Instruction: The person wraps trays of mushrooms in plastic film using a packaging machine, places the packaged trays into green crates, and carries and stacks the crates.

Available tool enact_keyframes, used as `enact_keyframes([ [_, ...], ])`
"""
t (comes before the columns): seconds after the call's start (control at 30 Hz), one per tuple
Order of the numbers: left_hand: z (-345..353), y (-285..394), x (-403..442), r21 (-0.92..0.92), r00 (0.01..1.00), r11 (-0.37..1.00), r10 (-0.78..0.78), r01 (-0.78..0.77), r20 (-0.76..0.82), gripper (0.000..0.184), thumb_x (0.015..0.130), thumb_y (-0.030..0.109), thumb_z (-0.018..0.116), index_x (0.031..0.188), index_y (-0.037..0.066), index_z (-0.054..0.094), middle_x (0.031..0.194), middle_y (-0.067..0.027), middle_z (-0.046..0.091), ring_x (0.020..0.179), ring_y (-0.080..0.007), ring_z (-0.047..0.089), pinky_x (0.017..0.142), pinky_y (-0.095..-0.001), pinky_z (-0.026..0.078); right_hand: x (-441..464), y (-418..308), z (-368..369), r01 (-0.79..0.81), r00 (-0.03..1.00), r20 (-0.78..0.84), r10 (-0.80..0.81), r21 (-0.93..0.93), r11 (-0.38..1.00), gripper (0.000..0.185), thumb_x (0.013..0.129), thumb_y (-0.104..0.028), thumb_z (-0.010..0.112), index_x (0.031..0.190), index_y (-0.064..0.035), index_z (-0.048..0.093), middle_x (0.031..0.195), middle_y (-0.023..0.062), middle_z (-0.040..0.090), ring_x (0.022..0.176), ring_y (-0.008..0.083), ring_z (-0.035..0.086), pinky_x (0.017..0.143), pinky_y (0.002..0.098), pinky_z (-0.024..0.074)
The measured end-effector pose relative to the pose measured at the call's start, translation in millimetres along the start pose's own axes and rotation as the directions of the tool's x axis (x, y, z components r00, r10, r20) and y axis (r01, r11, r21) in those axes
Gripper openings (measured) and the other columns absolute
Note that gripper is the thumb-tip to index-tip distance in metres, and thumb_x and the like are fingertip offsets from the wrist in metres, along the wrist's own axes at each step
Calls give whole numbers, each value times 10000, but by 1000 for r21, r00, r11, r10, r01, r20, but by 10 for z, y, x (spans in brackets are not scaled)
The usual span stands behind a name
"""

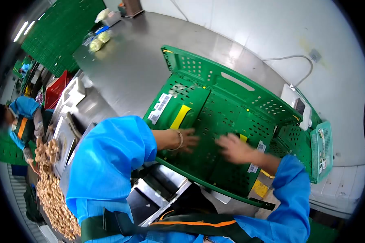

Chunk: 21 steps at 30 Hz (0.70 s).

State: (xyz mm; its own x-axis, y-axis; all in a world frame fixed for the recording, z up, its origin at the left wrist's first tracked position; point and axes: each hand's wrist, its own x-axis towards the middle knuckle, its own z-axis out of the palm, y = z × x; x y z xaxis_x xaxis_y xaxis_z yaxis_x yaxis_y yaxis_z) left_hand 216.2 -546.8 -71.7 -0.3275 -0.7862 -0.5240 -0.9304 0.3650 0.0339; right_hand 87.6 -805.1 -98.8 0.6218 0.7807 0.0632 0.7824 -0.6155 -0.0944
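Note:
A green folding crate (207,158) with perforated panels lies in front of me on the steel table. Its far long side (231,87) stands up, while the end panels lie folded flat inside. White barcode labels (159,108) and yellow patches mark these panels. My left hand (184,140), with a bracelet at the wrist, is over the left end panel, fingers stretched out and holding nothing. My right hand (234,148) is over the right end panel, fingers apart and nothing in them. Both hands are blurred by motion; whether they touch the panels I cannot tell.
The steel table (138,52) bears cabbages (99,41) at its far left. A teal basket (323,152) hangs at right near a scale-like white device (296,105). At left, a person in blue sleeves (26,107) handles a heap of ginger-like roots (54,198).

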Motion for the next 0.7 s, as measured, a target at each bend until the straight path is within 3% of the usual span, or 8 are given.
enact_keyframes([
  [0.1,563,-142,161,-15,953,982,177,-186,-246,419,785,414,514,1093,130,506,1140,-114,467,1068,-268,442,950,-524,235,-117,-172,218,-130,991,-19,135,159,979,254,767,-327,557,761,-74,574,946,102,543,904,234,506,946,398,313],
  [0.27,186,-89,16,-145,999,989,30,-24,38,411,817,380,476,532,104,584,674,-44,557,759,-201,523,828,-375,344,49,-256,-197,-286,943,216,252,139,948,287,811,-322,528,635,-96,528,548,44,508,623,206,531,792,346,358],
  [0.3,212,-147,-183,-179,967,981,31,-79,-255,489,826,392,464,438,107,552,560,-48,519,681,-200,523,748,-335,352,-71,-305,-376,-298,954,98,284,176,938,296,811,-325,526,621,-98,528,554,46,517,619,207,529,819,356,356],
  [0.4,-175,-180,-1157,-46,889,990,-137,131,-436,437,867,391,398,609,108,609,757,-7,591,1008,-194,471,980,-396,254,-592,-699,-1254,-523,840,164,517,-3,852,286,805,-321,533,623,-102,562,605,48,557,655,200,556,917,398,330],
  [0.47,-274,-147,-2035,-108,822,824,-564,556,-75,407,863,410,400,872,97,660,1075,3,571,1201,-172,343,1043,-441,147,-1076,-1068,-1463,-670,730,-97,677,-301,679,270,804,-317,534,677,-91,610,685,63,597,715,204,582,971,430,291],
  [0.57,-211,360,-2707,155,465,441,-864,884,-195,433,785,291,544,1173,108,489,1268,-83,427,1243,-261,284,1014,-469,191,-1034,-1567,-1854,-816,444,281,851,-265,513,277,792,-320,555,786,-55,633,801,88,625,835,239,584,951,445,314],
  [0.63,-283,979,-2800,138,339,311,-893,940,-297,529,736,211,612,1218,97,427,1220,-122,461,1203,-298,335,978,-442,250,-778,-1640,-1888,-796,599,291,746,114,595,323,779,-327,576,916,-35,602,848,116,624,860,275,573,927,434,343],
  [0.7,-657,1959,-2773,-459,307,103,-865,882,396,511,674,221,681,1135,86,507,1038,-169,554,1000,-327,504,868,-396,372,-314,-1623,-1811,-655,756,261,601,339,676,460,760,-334,604,1081,-16,512,881,153,618,882,308,563,886,426,376],
])
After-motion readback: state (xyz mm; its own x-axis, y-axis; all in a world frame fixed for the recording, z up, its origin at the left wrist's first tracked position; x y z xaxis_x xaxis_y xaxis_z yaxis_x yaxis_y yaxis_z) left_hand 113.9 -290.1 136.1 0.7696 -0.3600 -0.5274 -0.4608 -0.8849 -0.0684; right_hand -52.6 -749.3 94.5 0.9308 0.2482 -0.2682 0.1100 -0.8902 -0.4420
